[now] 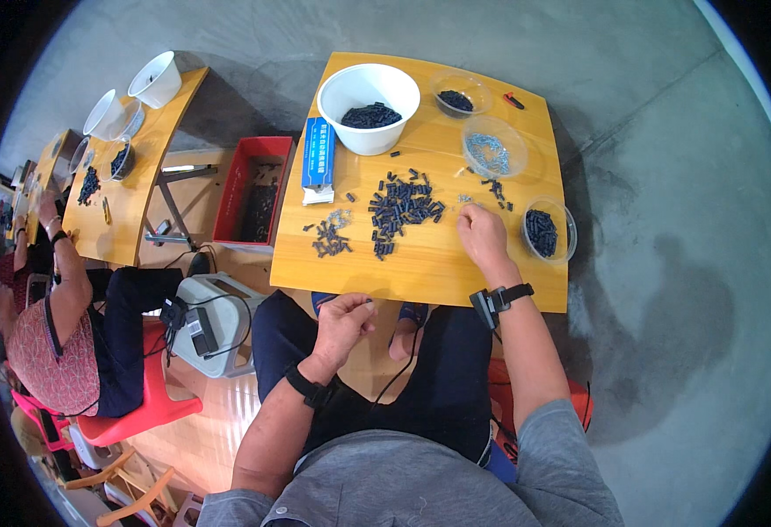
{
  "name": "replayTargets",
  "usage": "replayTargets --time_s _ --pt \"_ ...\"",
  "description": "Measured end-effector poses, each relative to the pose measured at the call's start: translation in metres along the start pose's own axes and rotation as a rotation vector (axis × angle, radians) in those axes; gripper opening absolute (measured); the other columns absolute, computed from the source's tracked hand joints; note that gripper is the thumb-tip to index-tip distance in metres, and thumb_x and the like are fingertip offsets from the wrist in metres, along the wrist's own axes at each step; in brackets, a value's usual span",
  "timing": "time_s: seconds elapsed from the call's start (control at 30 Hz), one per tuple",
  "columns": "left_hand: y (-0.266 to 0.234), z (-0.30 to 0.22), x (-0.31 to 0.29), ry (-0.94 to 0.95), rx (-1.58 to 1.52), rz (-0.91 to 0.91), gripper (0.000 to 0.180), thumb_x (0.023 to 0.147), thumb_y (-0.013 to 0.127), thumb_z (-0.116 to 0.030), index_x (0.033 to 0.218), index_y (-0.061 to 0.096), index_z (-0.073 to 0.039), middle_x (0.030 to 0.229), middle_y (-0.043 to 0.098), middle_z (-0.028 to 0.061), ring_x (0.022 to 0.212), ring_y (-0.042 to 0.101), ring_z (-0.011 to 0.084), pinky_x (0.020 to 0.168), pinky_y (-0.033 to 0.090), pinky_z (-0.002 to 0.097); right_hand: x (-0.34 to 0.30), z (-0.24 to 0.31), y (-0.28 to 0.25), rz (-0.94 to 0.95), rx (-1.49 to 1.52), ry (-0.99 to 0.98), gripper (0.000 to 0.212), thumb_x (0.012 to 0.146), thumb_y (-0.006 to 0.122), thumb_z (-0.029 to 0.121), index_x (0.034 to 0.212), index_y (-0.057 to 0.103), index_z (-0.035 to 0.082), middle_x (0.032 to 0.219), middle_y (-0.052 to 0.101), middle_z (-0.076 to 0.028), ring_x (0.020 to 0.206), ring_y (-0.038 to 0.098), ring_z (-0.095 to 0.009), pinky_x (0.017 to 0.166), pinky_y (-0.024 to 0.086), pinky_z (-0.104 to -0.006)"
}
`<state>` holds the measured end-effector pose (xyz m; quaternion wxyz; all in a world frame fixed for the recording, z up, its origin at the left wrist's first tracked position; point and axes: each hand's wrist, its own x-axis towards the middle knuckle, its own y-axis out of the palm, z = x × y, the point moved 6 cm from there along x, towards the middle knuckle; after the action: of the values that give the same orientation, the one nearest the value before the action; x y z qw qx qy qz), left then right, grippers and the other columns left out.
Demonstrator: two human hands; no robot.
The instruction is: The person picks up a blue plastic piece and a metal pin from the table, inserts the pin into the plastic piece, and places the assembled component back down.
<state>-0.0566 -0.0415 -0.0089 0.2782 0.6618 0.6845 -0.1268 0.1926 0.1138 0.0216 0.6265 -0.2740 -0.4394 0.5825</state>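
My left hand (343, 327) is in front of the table's near edge, above my lap. Its thumb and forefinger pinch together, and a small dark piece shows at the tips. My right hand (484, 235) rests low over the right half of the table, fingers curled in; whatever they hold is hidden. Just beyond it lie a few small silvery metal parts (465, 198). Left of that hand spreads a large pile of short black plastic pieces (403, 207). A smaller group of dark pieces with metal bits (332, 235) lies to the pile's left.
On the wooden table (438, 274) stand a white tub (369, 133) of black pieces, a blue box (318, 160), a clear bowl of silvery parts (489, 154), and clear bowls of black pieces (541, 232). A red bin (253, 191) sits left. Another person (60, 351) works at the neighbouring table.
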Motion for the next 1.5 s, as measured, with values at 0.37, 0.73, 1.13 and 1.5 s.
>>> replayTargets --time_s 0.37,0.73,1.13,1.5 --pt "0.001 -0.005 -0.003 -0.013 -0.025 0.030 0.014 0.085 0.059 -0.006 0.096 0.064 0.002 0.077 0.063 0.0025 0.057 0.055 0.0069 0.053 0.044 0.0191 -0.007 -0.005 -0.009 0.033 0.128 0.065 0.009 0.073 0.059 0.002 0.082 0.059 0.000 0.082 0.061 -0.020 0.078 0.061 -0.036 0.068 0.048 -0.0419" --pt "0.008 -0.007 -0.005 0.054 -0.151 0.117 0.008 0.087 0.058 -0.001 0.095 0.062 -0.001 0.080 0.063 0.0033 0.061 0.057 0.0092 0.057 0.045 0.0211 -0.012 -0.013 -0.008 0.103 0.185 0.053 0.018 0.072 0.059 0.000 0.090 0.063 0.001 0.080 0.060 -0.019 0.078 0.060 -0.035 0.071 0.048 -0.0411" --pt "0.019 -0.049 -0.035 0.233 -0.146 0.174 0.016 0.090 0.058 -0.006 0.103 0.063 0.001 0.087 0.067 0.0063 0.068 0.062 0.0093 0.063 0.050 0.0217 -0.017 0.006 -0.011 -0.057 0.074 -0.009 0.007 0.080 0.055 0.005 0.084 0.060 0.001 0.076 0.062 -0.017 0.072 0.061 -0.032 0.065 0.050 -0.0410" --pt "0.024 -0.085 -0.074 0.361 -0.187 0.180 0.011 0.090 0.056 -0.003 0.098 0.062 0.001 0.083 0.065 0.0057 0.066 0.060 0.0105 0.061 0.048 0.0220 -0.058 0.101 -0.059 0.231 1.237 0.200 0.009 0.087 0.056 0.000 0.095 0.061 -0.003 0.072 0.062 -0.006 0.061 0.061 -0.012 0.057 0.054 -0.0247"
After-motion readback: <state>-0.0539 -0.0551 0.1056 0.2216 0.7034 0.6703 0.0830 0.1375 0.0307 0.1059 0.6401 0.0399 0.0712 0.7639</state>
